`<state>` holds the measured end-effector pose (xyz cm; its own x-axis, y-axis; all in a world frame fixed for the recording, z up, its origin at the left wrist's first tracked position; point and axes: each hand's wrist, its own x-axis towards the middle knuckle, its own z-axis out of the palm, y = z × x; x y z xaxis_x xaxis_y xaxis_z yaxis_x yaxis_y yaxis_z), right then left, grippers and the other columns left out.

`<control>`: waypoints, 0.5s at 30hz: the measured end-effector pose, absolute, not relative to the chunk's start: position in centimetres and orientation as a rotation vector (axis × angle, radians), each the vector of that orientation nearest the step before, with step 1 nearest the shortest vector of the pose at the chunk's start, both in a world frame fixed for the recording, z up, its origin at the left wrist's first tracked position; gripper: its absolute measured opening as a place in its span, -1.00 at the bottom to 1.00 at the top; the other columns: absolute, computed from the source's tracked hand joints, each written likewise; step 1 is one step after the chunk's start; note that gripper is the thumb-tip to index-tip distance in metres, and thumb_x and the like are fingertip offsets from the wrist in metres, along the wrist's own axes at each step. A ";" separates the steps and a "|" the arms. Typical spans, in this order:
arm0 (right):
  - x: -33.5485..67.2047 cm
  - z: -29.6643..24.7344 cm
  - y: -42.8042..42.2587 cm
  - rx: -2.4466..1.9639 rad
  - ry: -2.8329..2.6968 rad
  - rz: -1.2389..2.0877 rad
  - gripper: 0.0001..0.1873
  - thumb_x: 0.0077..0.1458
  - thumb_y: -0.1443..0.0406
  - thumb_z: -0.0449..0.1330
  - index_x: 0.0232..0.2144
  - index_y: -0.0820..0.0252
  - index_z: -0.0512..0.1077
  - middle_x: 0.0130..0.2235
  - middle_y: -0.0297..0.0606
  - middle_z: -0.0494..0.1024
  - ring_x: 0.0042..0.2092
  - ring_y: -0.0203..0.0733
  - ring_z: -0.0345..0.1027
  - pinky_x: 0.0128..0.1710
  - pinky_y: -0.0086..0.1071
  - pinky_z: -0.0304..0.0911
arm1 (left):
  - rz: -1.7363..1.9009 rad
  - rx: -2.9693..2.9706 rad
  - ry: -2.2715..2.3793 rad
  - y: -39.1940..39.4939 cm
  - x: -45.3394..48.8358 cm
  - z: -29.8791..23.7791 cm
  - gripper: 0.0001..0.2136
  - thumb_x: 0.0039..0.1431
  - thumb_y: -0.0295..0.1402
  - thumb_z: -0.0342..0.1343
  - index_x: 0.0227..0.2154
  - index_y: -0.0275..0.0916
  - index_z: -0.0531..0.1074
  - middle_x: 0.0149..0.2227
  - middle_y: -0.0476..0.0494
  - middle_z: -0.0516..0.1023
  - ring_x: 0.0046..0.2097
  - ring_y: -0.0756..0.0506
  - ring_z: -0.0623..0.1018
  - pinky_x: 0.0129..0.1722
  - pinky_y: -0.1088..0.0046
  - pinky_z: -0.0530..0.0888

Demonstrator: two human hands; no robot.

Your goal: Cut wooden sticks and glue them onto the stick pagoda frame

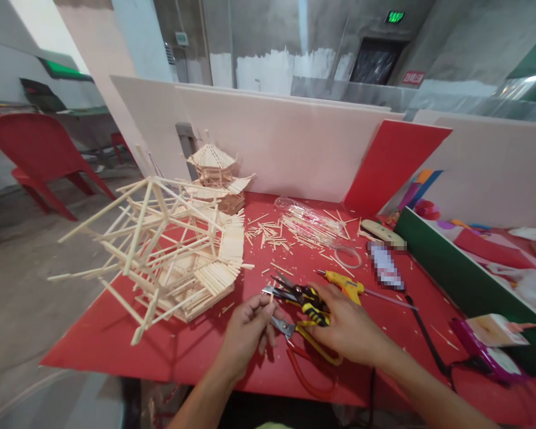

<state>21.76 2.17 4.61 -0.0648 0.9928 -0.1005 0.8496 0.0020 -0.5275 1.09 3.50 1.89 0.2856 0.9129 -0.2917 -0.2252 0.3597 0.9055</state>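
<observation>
My left hand [250, 325] is closed, pinching a short wooden stick [271, 296] between thumb and fingertips. My right hand [346, 328] is wrapped round a pair of shears [301, 295] with black-and-yellow handles. Their blades point left, spread apart near the stick. Beneath the hands lies another cutting tool [283, 326] with red and yellow handles, partly covered by my right hand. On the left stands an open frame model of wooden sticks [152, 238], with a part-covered slatted roof.
A finished-looking stick pagoda [212, 170] stands behind the frame. Loose sticks [270, 234] and a plastic bag of sticks [310, 220] lie mid-table. A yellow glue gun [346, 286], tape ring [348, 257], phone [385, 265] and purple power strip [489, 357] sit rightward.
</observation>
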 end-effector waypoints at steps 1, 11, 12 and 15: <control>21.3 4.4 3.3 -1.969 -2.035 0.511 -0.32 -0.07 0.15 0.24 0.13 0.17 0.32 0.06 -0.05 0.44 0.08 0.09 0.29 0.05 -0.15 0.16 | 0.915 0.829 0.967 3.4 1.1 1.8 -0.72 0.04 -0.14 0.25 -0.41 -0.26 0.41 -0.60 -0.02 0.51 -0.69 0.04 0.40 -0.77 0.62 0.25; 15.2 3.4 11.6 -1.815 -2.005 0.356 -0.59 0.02 0.18 0.23 -0.09 0.29 0.48 -0.11 0.00 0.53 -0.03 0.06 0.37 -0.06 -0.18 0.21 | 1.037 0.679 1.007 2.3 -0.7 1.9 -0.71 -0.11 -0.21 0.39 -0.45 -0.34 0.50 -0.57 -0.09 0.54 -0.59 0.05 0.46 -0.66 0.64 0.36; 15.3 3.5 10.8 -1.772 -1.994 0.367 -0.64 0.06 0.20 0.20 -0.11 0.26 0.49 -0.10 -0.03 0.53 -0.02 0.04 0.37 -0.04 -0.19 0.21 | 1.053 0.654 1.012 2.2 -0.9 2.1 -0.70 -0.12 -0.23 0.40 -0.42 -0.34 0.50 -0.55 -0.11 0.56 -0.59 0.05 0.46 -0.66 0.64 0.36; 16.0 4.1 6.9 -1.663 -1.948 0.455 -0.73 0.20 0.22 0.08 -0.16 0.18 0.50 -0.15 -0.16 0.58 -0.09 -0.14 0.44 -0.09 -0.34 0.29 | 1.100 0.550 1.005 2.0 -1.3 2.3 -0.68 -0.16 -0.24 0.42 -0.40 -0.31 0.48 -0.50 -0.14 0.59 -0.57 0.03 0.47 -0.67 0.63 0.33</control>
